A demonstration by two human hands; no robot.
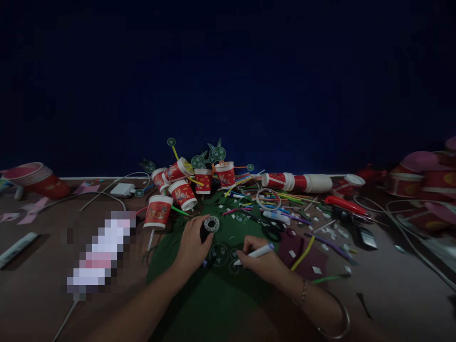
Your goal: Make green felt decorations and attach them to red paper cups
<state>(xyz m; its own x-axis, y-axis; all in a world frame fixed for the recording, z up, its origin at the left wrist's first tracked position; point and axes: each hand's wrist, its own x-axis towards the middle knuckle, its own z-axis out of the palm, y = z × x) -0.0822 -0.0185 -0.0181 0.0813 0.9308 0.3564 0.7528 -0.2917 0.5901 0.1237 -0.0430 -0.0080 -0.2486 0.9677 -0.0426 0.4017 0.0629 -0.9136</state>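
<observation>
My right hand (258,261) grips a white marker (257,251), its tip down on a dark green sheet (199,304). Pale outlines mark the sheet there: a large circle with a face in it (218,255) and smaller circles beside it. My left hand (194,244) rests at the sheet's upper left, fingers curled round a small round object (212,224) with a pale, dotted rim and a dark centre. What the rest of that object looks like is hidden by the fingers. Scissors with dark handles (274,232) lie just beyond my right hand.
Several red paper cups (157,212), some with straws and green cutouts, stand or lie behind my left hand. Coloured straws (295,197), paper scraps and a maroon sheet (285,251) are at right, near a red stapler-like tool (345,205). A pixelated device (103,254) lies left.
</observation>
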